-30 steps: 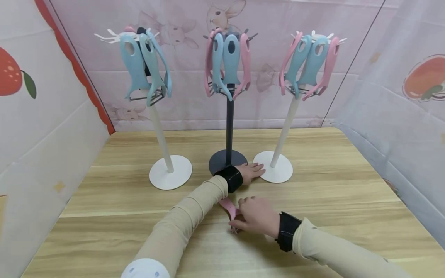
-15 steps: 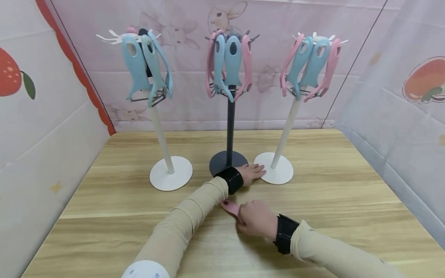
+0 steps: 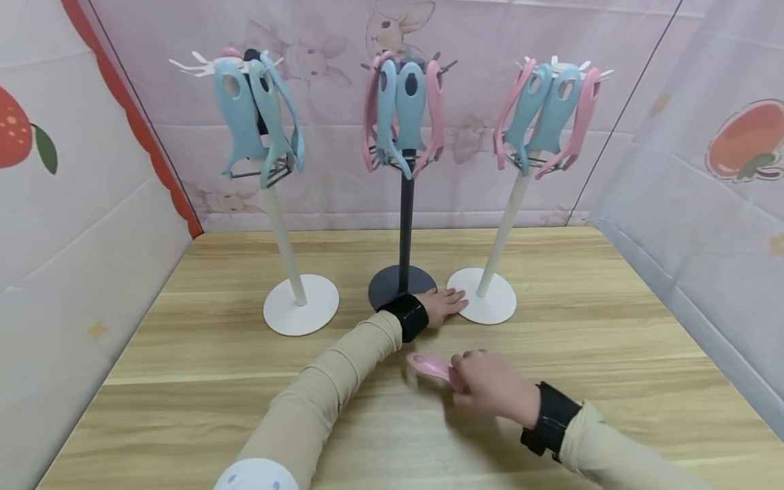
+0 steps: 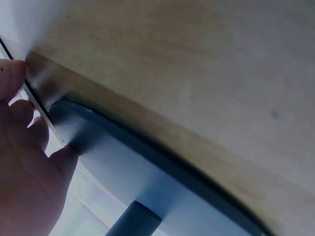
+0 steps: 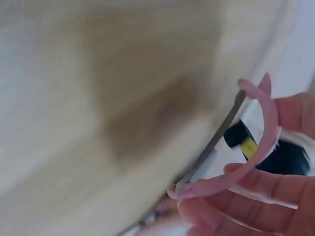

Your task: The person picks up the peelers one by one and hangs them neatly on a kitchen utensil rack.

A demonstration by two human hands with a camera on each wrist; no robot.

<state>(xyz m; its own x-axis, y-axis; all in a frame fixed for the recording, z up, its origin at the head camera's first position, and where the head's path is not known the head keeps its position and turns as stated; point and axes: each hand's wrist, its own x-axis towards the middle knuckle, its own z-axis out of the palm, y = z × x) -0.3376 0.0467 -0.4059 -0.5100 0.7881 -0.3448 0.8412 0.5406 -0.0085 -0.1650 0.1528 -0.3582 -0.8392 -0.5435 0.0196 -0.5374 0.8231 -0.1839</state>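
Note:
My right hand [image 3: 497,385] grips a pink Y-shaped peeler [image 3: 431,368], whose rounded handle end points left towards the other forearm. In the right wrist view, the peeler [image 5: 269,125] shows side-on as a curved pink body with a thin metal blade strip. Fingers and thumb hold it from either side. My left hand [image 3: 437,307] lies with straight fingers by the black stand's round base [image 3: 384,280]; its fingertips reach the edge of the right white stand's base [image 3: 497,309]. The left wrist view shows this hand [image 4: 29,162] beside the dark base [image 4: 128,167].
Blue and pink peelers hang on the left white stand [image 3: 282,231], the middle black stand [image 3: 405,218] and the right white stand [image 3: 507,218]. All three stand towards the back of the wooden table [image 3: 202,381]. Printed curtains surround it.
My right hand has closed round the pink peeler and drawn it rightward, out from beside the left forearm. The peeler has turned in the hand. My left hand stays in place.

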